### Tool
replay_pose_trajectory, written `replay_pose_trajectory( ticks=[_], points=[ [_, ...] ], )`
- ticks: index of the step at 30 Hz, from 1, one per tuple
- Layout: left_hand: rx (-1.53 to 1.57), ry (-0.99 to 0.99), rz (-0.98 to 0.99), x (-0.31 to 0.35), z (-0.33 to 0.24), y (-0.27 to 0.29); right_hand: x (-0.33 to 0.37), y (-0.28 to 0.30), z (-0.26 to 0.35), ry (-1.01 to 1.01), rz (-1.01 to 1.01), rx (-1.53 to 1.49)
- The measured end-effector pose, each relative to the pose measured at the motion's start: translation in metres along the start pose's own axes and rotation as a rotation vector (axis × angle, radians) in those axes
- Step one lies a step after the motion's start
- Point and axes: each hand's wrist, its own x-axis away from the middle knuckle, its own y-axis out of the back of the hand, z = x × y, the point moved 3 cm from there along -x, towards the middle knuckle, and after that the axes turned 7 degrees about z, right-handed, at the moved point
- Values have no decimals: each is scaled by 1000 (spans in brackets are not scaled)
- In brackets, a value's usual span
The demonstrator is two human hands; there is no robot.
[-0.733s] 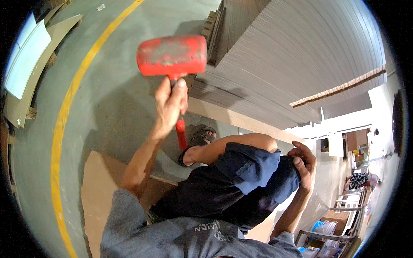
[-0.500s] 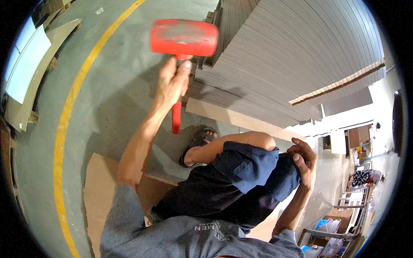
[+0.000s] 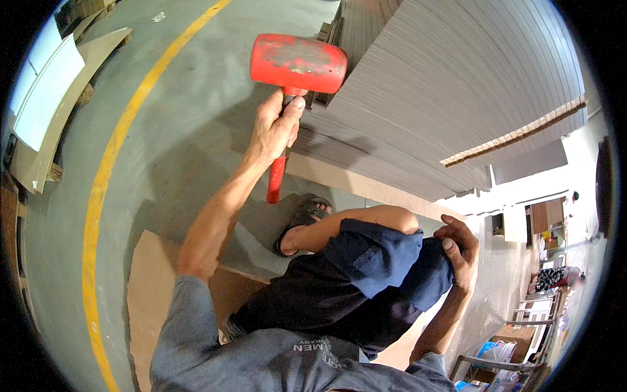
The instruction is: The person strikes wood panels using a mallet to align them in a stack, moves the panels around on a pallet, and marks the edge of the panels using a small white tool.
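Observation:
My left hand [image 3: 277,127] is wrapped round the handle of a red mallet [image 3: 298,63], just under its big scuffed head. The lower end of the red handle sticks out below my fist. The mallet's head is close to the edge of a tall stack of grey sheets [image 3: 424,91]; whether it touches the stack I cannot tell. My right hand [image 3: 461,251] rests on my knee, over the dark blue trouser leg [image 3: 428,271], with its fingers apart and no tool in it.
A yellow line [image 3: 117,150] curves along the grey-green floor at left. Boards on pallets [image 3: 49,98] stand at the far left. A brown cardboard sheet [image 3: 153,294] lies beneath me. On the right, another person [image 3: 555,279] is near shelves with goods [image 3: 499,349].
My left hand and the mallet have shifted slightly right, toward the sheet stack. My right hand stays on my knee.

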Motion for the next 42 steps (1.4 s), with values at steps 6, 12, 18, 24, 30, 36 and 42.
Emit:
replay_pose_trajectory(
  ticks=[6, 12, 18, 24, 30, 36, 42],
  points=[
    [-55, 31, 25, -2, -10, 0, -1, 5, -3, 13, 20, -39],
    [-35, 50, 10, 2, -7, 1, -2, 3, -4, 25, 22, -36],
    [-3, 14, -33, 10, 4, 3, -1, 4, -2, 4, -6, -54],
    [-41, 23, -11, 12, 9, 6, -1, 4, -3, 1, -2, -73],
    [-16, 83, -48, 15, 25, -3, 2, 11, -9, 25, -32, -62],
    [-275, 51, -54, 56, 23, -10, 2, 17, -16, 100, -65, -137],
    [-719, 393, 129, 132, 63, 9, 1, 37, -46, 121, -12, -577]
  ],
)
